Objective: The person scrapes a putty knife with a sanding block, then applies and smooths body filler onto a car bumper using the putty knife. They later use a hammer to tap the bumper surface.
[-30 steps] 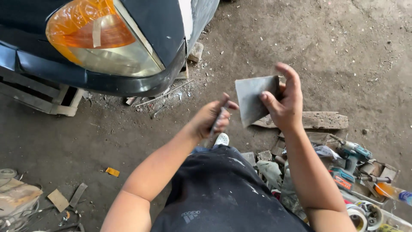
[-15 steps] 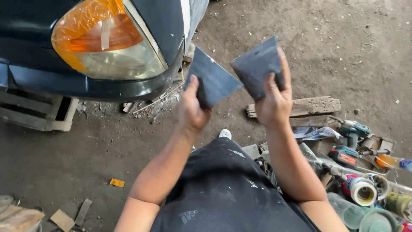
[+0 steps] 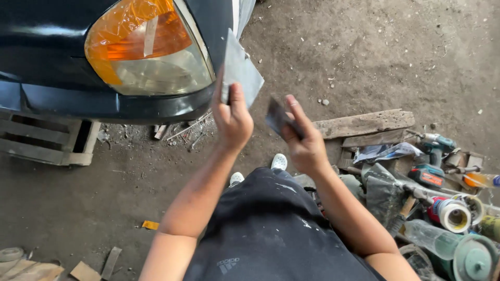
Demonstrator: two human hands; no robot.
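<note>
Left hand: the left hand (image 3: 233, 117) is raised in front of the car's corner, fingers and thumb closed on the lower edge of a flat grey sheet (image 3: 240, 70)
Grey sheet: thin, roughly square, dull matt surface; it stands upright above the left hand, its top edge overlapping the headlight (image 3: 148, 49) in the view
Right hand: the right hand (image 3: 302, 138) is just beside the left, lower down, fingers pinched shut around a second grey sheet (image 3: 276, 115)
Second grey sheet: darker, seen nearly edge-on and slightly blurred, so its full shape cannot be told; it juts out to the left of the right fingers, apart from the first sheet
Headlight: smooth glossy lens, amber above and clear below, curved to a point, set in a dark shiny car body (image 3: 47, 31)
Ground: grey dusty packed earth (image 3: 375, 57) with small stones
Wooden plank: a rough, weathered wooden plank (image 3: 364, 123) lies flat beyond the right hand
Tool heap: to the right, a cordless drill (image 3: 436, 143), a roll of tape (image 3: 451, 214) and a clear plastic bottle (image 3: 429, 239) lie crowded together
Pallet: a pale slatted pallet (image 3: 47, 143) sits under the car's bumper
Clothing: black fabric flecked with pale spots; white shoe tips (image 3: 279, 161) show below the hands
</note>
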